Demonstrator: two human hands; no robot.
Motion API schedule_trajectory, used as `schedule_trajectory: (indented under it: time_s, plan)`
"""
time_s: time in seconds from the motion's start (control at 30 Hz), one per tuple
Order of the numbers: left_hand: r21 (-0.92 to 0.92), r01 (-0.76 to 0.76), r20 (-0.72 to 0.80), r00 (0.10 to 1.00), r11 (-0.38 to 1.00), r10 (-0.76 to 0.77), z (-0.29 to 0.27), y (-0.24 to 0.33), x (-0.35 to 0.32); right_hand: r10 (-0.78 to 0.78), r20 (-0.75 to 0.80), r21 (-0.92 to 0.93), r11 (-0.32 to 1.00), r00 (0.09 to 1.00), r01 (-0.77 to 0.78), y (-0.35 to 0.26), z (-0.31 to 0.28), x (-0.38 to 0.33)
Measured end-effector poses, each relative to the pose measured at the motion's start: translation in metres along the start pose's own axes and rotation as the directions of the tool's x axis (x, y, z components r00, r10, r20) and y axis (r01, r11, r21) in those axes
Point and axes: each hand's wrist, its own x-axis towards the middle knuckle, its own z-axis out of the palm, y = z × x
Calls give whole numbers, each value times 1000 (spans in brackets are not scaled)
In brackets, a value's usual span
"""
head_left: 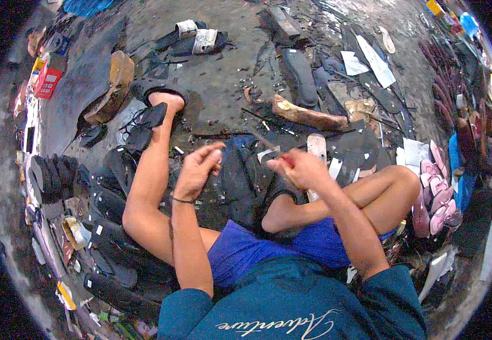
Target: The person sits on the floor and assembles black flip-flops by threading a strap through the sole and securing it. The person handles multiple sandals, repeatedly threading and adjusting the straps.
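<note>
Head view shows a person sitting on a littered concrete floor (217, 85), one leg stretched far-left and the other folded to the right, with both forearms coming up from the near edge. The left hand (198, 170) is raised over the lap, wrist bent, fingers curled loosely together with the thumb and forefinger pinched near their tips; whether anything small sits in that pinch cannot be told. A thin dark band circles that wrist. The right hand (302, 169) is closed in a fist around a red-handled blade tool (271, 146), whose thin shaft slants up and to the left from the fist toward the left hand's fingertips. Both hands hover just above a dark sheet of sole material (246, 175) that lies across the lap between the legs, in the middle of the scene.

Counted around them: two sandals with white straps (195, 38) lie far, side by side; one wooden block (308, 116) lies just beyond the right hand, and another tan wooden block (113, 85) leans at far left. A stack of about five pink sandals (436, 190) sits right of the folded knee. Many black sole cut-outs (110, 249) pile up on the near left, too overlapped to count. One red box (47, 79) stands at the far left edge.
</note>
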Motion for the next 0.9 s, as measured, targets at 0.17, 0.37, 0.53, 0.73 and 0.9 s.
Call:
schedule_trajectory:
  time_s: [0.17, 0.37, 0.53, 0.73, 0.9]
  plan:
    - [-231, -258, -310, 933, 938, 180, -41, 5, -19, -156, -323, -551, 833, 933, -52, 52, -9, 34]
    - [-27, -347, -606, 751, 937, 261, -45, 16, -47, -535, -190, -428, 800, 823, 421, -50, 72, 152]
    - [53, -361, -660, 687, 931, 304, -45, 6, -52, -602, -117, -442, 744, 790, 501, -94, 160, 210]
    - [-281, -398, -615, 773, 873, 154, -58, -15, -49, -488, -348, -123, 870, 800, 478, -116, 101, 190]
    - [-498, -332, -451, 888, 801, 87, -23, 6, -51, -352, 86, 786, 599, 932, 153, -123, 46, 69]
